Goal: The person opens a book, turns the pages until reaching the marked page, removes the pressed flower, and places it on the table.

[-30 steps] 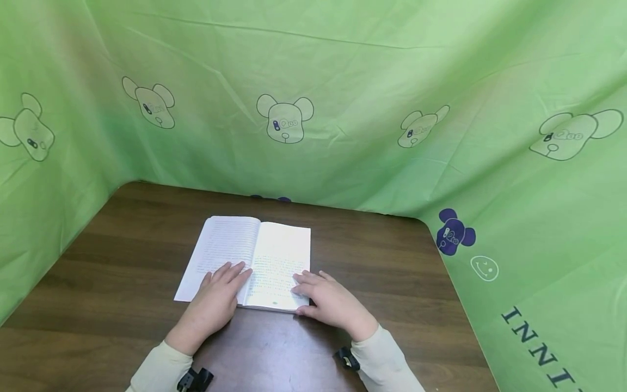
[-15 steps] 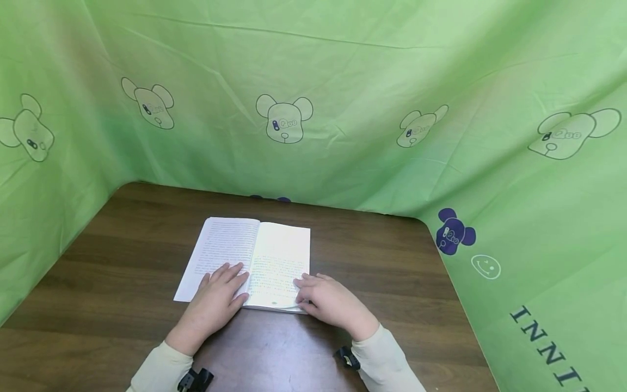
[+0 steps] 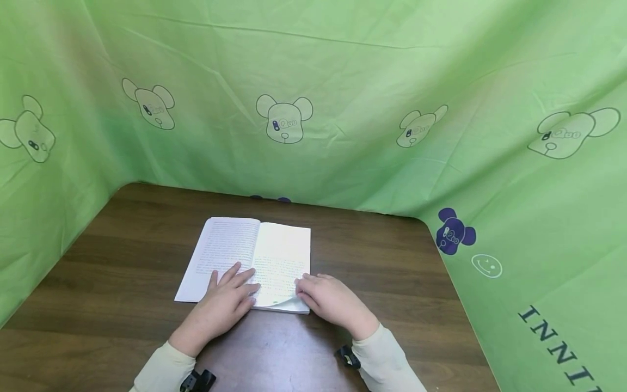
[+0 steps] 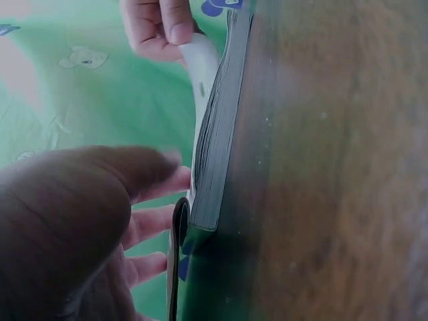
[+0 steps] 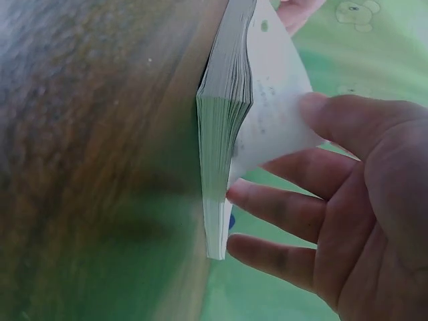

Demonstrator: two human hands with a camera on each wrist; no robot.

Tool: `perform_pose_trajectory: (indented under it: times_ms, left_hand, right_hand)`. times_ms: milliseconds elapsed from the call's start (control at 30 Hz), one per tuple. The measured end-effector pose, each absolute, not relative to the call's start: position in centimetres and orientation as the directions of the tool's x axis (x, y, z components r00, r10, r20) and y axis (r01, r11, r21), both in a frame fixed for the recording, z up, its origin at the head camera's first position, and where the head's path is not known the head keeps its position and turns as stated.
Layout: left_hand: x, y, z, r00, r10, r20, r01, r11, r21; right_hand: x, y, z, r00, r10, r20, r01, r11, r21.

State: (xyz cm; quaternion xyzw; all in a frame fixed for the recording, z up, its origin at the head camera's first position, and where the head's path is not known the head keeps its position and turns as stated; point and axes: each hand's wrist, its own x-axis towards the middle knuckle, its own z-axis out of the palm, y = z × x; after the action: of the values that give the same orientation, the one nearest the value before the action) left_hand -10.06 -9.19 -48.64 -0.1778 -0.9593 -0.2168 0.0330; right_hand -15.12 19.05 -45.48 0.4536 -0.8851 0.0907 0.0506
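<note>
An open book point(image 3: 281, 242) lies on the brown table, its left page lined with print and its right page printed on the lower half. My right hand point(image 3: 330, 299) pinches the lower right corner of the right-hand page point(image 5: 281, 100) between thumb and index finger. That corner curls up off the thick page stack point(image 5: 224, 127), as the right wrist view shows. The other right fingers touch the book's side edge. With fingers spread and fairly straight, my left hand point(image 3: 222, 305) rests across the lower part of the book near the spine.
Wood-grain table point(image 3: 392, 261) surrounds the book. A green curtain point(image 3: 343, 152) printed with bear heads hangs along the back and both sides of the table. Each sleeve cuff carries a small black device, one point(image 3: 198, 379) at the left wrist and another point(image 3: 348, 356) at the right.
The right thumb and index finger have taken hold of the page corner and raised it, so the page now bends. My left hand has slid slightly right, its fingers onto the right page.
</note>
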Motion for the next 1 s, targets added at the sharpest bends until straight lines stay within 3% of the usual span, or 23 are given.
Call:
perform_pose_trajectory:
  times_ms: [300,633,1000]
  left_hand:
    - [-10.0,-9.0,-48.7,-0.937,0.323,0.133,0.349,0.841,0.413]
    - [-9.9,-8.8,-48.6,-0.943,0.310,0.123,0.333,0.851,0.406]
    - [-10.1,-9.2,-48.5,-0.944,0.253,0.210,0.320,0.853,0.413]
  right_hand:
    - [-14.9,19.2,-45.5,-0.624,-0.735,0.266,-0.775,0.626,-0.089]
    - [-15.0,19.3,-45.2,-0.617,-0.676,0.402,-0.760,0.644,-0.084]
    - [-15.2,19.4,-44.4,-0.729,-0.536,0.426,-0.644,0.748,-0.161]
